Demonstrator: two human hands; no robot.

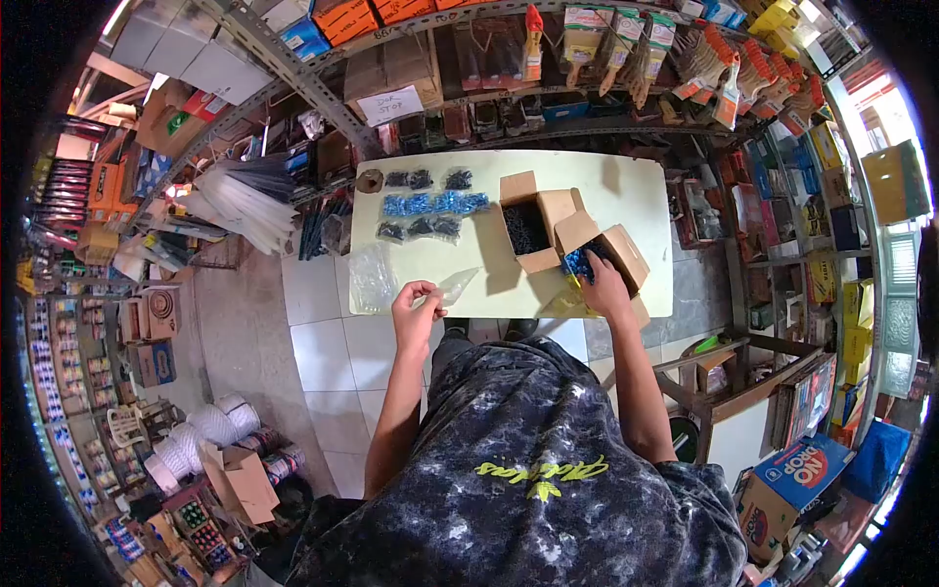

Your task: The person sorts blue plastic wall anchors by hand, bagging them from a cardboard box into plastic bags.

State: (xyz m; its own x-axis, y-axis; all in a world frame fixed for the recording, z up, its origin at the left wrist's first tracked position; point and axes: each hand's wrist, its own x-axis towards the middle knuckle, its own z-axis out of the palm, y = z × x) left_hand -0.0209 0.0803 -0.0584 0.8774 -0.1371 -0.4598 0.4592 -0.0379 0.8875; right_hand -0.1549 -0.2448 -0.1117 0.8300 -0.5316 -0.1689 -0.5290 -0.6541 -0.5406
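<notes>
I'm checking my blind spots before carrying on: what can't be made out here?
Right grip, head view: fingertips hidden by the back of the hand.
Loose blue pieces, head view: too small to identify, partly covered by that grip.
Loose dark pieces, head view: too small; lower ones hidden by the top layer.
Clear plastic, head view: transparency hides whether it's one bag or several.

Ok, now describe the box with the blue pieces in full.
The box looks like plain brown cardboard, open-topped, its flaps spread outward. Small blue pieces show inside, with the right hand among them. It sits at an angle on the pale table, beside another open box of dark pieces; whether their flaps touch is unclear.
</notes>
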